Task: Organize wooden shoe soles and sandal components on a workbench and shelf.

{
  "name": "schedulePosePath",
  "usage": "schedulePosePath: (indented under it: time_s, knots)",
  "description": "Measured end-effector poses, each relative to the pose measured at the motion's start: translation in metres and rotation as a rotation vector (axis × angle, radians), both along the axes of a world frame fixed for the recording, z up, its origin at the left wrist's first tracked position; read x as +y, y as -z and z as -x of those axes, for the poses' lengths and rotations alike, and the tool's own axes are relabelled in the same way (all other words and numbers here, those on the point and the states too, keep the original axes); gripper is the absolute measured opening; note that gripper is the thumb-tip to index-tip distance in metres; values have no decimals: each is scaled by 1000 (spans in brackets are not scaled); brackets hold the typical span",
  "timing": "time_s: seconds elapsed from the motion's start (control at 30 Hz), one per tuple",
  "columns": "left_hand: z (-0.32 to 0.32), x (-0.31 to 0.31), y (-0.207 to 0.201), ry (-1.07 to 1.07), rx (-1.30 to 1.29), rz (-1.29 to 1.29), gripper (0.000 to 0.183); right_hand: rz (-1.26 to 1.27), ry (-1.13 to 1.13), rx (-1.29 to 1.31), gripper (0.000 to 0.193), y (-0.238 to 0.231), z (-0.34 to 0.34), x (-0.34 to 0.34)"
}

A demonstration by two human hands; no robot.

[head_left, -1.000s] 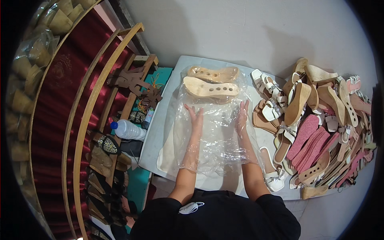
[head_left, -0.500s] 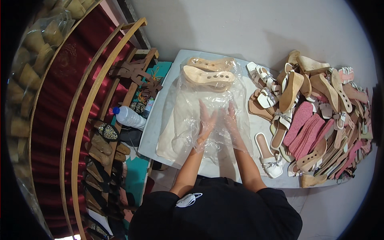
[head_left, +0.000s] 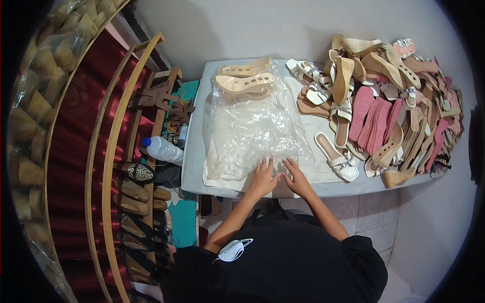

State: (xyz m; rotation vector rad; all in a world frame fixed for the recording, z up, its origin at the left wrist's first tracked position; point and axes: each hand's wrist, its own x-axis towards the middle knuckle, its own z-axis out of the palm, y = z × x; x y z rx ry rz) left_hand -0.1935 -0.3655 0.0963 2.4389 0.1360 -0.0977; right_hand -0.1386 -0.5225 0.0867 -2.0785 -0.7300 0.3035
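Note:
A clear plastic bag (head_left: 255, 134) lies spread over a cream cloth (head_left: 214, 177) in front of me. Pale wooden wedge shoe soles (head_left: 245, 84), with a row of holes along the side, sit at its far end, apparently under the film. At the bag's near edge, my left hand (head_left: 263, 179) rests with fingers stretched out, its fingertips on or just over the plastic. Close beside it is my right hand (head_left: 297, 180), fingers also extended, near the bag's lower right edge. Neither hand grips anything.
Right of the bag are white sandals (head_left: 337, 157), pink sole pieces (head_left: 371, 121) and a heap of wooden soles (head_left: 384, 68). Leftward stand a water bottle (head_left: 162, 149), a wooden rack (head_left: 108, 166) with shoes (head_left: 134, 197), and bagged wooden wedges (head_left: 35, 116).
Both hands have come out from beneath the plastic film toward me, to the bag's near edge. The bag has settled flatter. The whole view has shifted somewhat.

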Motion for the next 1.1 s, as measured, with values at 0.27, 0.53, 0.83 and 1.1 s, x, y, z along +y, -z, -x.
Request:
schedulePosePath:
  time_s: [0.27,0.53,0.83,1.1]
  knots:
    - [19,-25,-11,112,-308,199,40,-266,340,-129,24,-24,41,-22]
    - [-5,-68,-39,166,-472,364,26,-302,536,-248,18,-40,23,-66]
    - [-120,-129,-56,184,-584,460,29,-320,570,-312,18,-46,-66,-123]
    - [-231,-193,-54,117,-679,344,29,-282,507,-342,20,-47,-177,-179]
